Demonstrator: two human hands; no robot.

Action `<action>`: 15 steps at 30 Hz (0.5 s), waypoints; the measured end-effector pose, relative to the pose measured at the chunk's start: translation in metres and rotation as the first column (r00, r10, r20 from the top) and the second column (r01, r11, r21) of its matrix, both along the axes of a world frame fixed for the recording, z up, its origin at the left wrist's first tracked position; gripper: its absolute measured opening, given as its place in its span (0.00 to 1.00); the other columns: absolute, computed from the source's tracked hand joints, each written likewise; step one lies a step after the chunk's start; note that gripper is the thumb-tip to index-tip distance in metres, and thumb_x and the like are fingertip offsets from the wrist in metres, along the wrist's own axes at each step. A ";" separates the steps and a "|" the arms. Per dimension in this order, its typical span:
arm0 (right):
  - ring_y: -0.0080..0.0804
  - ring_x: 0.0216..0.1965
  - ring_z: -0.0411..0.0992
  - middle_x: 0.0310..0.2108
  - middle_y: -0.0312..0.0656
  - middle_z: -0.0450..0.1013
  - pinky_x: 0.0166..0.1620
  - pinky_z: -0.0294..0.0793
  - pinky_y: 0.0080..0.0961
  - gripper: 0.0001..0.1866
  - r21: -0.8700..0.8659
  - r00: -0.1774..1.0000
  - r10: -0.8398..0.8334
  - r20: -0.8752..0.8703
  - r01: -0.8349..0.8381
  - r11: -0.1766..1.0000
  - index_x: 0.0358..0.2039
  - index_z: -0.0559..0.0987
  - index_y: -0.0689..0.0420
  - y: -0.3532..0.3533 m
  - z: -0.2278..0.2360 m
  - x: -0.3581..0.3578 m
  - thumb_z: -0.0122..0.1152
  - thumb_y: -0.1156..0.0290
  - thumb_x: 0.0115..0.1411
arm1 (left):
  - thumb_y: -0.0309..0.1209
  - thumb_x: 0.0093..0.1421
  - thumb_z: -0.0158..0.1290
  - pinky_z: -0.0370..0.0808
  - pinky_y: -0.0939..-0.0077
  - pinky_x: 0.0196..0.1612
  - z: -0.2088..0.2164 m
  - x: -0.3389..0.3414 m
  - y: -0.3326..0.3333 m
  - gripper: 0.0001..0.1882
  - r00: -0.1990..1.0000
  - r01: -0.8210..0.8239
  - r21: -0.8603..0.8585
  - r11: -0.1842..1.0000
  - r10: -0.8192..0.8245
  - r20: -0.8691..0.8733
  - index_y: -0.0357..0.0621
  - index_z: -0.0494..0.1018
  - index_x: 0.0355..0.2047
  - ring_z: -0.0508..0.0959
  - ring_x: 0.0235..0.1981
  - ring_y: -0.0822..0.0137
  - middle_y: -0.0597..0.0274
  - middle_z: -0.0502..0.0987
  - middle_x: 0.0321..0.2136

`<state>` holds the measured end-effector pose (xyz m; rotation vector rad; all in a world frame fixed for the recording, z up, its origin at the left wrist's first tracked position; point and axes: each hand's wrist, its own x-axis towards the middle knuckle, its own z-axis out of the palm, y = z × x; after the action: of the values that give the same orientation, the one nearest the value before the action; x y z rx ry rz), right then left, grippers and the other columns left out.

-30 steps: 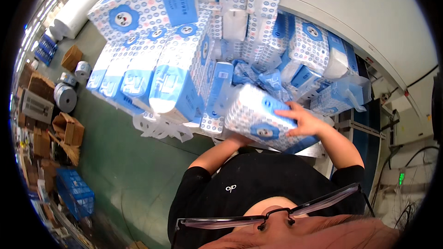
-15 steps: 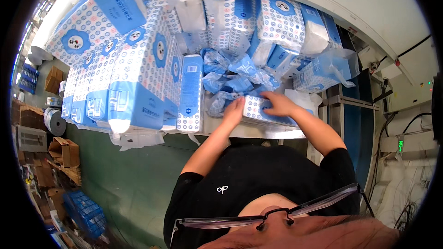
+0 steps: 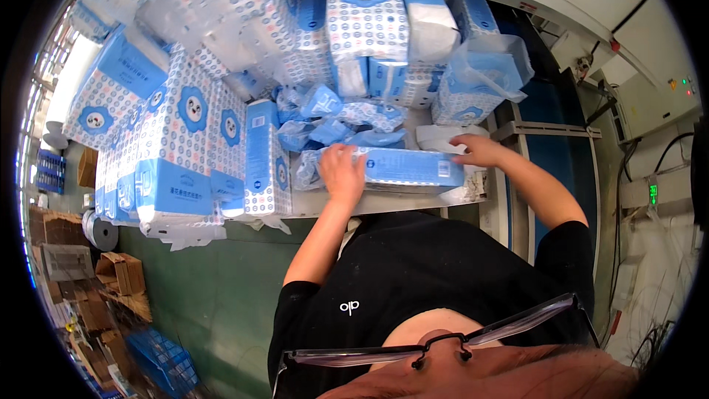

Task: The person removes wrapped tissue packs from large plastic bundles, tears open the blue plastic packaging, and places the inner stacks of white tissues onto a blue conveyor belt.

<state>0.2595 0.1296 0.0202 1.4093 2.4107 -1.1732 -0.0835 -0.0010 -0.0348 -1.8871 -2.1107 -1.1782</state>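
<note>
At your far left, a tilted pack (image 3: 103, 77) seems to rest on the row of tall packs (image 3: 177, 144); a bump against this row could make it slide down. Next to them stands a narrow pack (image 3: 261, 155), near the front edge of the desk (image 3: 306, 205), so your left elbow could push it over if it swings outward.

Then comes the crumpled film (image 3: 325, 114), just behind your left hand (image 3: 342, 177). The film could catch under your fingers or become trapped below the long pack (image 3: 410, 168). Your left hand lies over the left end of this pack; whether it really clamps, I cannot tell. The long pack lies in front of you, its blue side up, between your two hands and close to the desk edge. If only one end is pushed, it may turn and slip off.

Your right hand (image 3: 478, 150) has its fingers spread apart at the right end, so its hold is perhaps weak. Behind it, the loose mouth of the open bag (image 3: 484, 77) could be caught by your wrist.
</note>
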 end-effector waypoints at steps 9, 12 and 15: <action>0.54 0.34 0.75 0.31 0.52 0.77 0.39 0.73 0.46 0.14 0.376 0.987 -0.059 -0.152 0.113 0.920 0.30 0.80 0.57 -0.023 -0.075 -0.087 0.58 0.59 0.58 | 0.51 0.48 0.62 0.71 0.61 0.30 0.002 0.095 -0.001 0.21 0.688 0.619 -0.291 0.730 -0.682 -0.247 0.46 0.73 0.23 0.75 0.30 0.56 0.60 0.73 0.25; 0.53 0.37 0.76 0.33 0.50 0.78 0.40 0.73 0.46 0.14 0.430 0.973 -0.206 -0.106 0.231 0.873 0.31 0.80 0.55 0.001 -0.086 -0.094 0.55 0.57 0.60 | 0.49 0.53 0.60 0.70 0.56 0.26 0.015 0.078 -0.018 0.20 0.770 0.552 -0.362 0.751 -0.626 -0.125 0.46 0.72 0.19 0.76 0.24 0.52 0.58 0.73 0.18; 0.51 0.37 0.76 0.33 0.49 0.78 0.40 0.74 0.46 0.14 0.499 0.949 -0.310 -0.053 0.294 0.815 0.34 0.80 0.52 0.030 -0.113 -0.099 0.53 0.57 0.62 | 0.46 0.58 0.56 0.70 0.54 0.25 0.028 0.056 -0.037 0.21 0.790 0.499 -0.473 0.726 -0.606 -0.096 0.45 0.69 0.17 0.76 0.22 0.49 0.55 0.73 0.16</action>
<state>0.1603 0.1600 -0.0924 2.0011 2.6585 -0.5571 -0.0271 -0.0378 -0.0067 -2.8399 -1.8097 -0.4802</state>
